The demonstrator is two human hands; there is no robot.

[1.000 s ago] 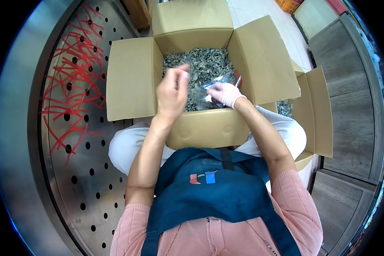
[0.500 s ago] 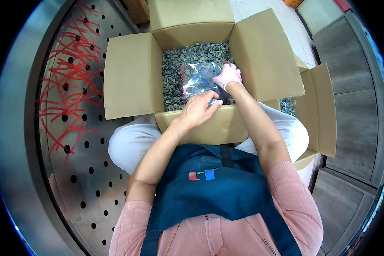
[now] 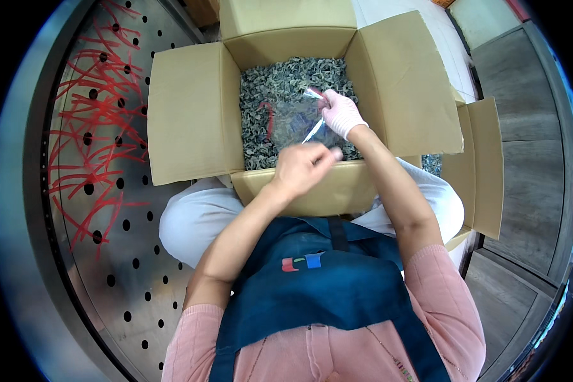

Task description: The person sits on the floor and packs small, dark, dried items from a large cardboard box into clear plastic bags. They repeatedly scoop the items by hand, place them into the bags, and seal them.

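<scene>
A clear plastic bag [image 3: 291,124] with red strips along its edges lies over dark grey-green dried flakes [image 3: 299,71] in an open cardboard box [image 3: 299,184]. My right hand [image 3: 341,114], in a pink and white glove, grips the bag's right edge near the red strip, lifting that side a little. My bare left hand [image 3: 304,167] hovers over the box's near wall, by the bag's near edge. Its fingers are curled and slightly blurred; what they hold, if anything, is hidden. A bright, glossy fold of plastic shows between the two hands.
Left of me a perforated metal surface [image 3: 130,254] carries many loose red strips [image 3: 95,118]. A second open carton [image 3: 484,165] with similar flakes stands at the right. Grey wooden cabinet doors [image 3: 522,140] line the right side. The box's flaps spread outward.
My right hand has drawn the bag's right edge up and left, creasing the bag. My left hand has shifted slightly right and toward me, its fingers now more curled.
</scene>
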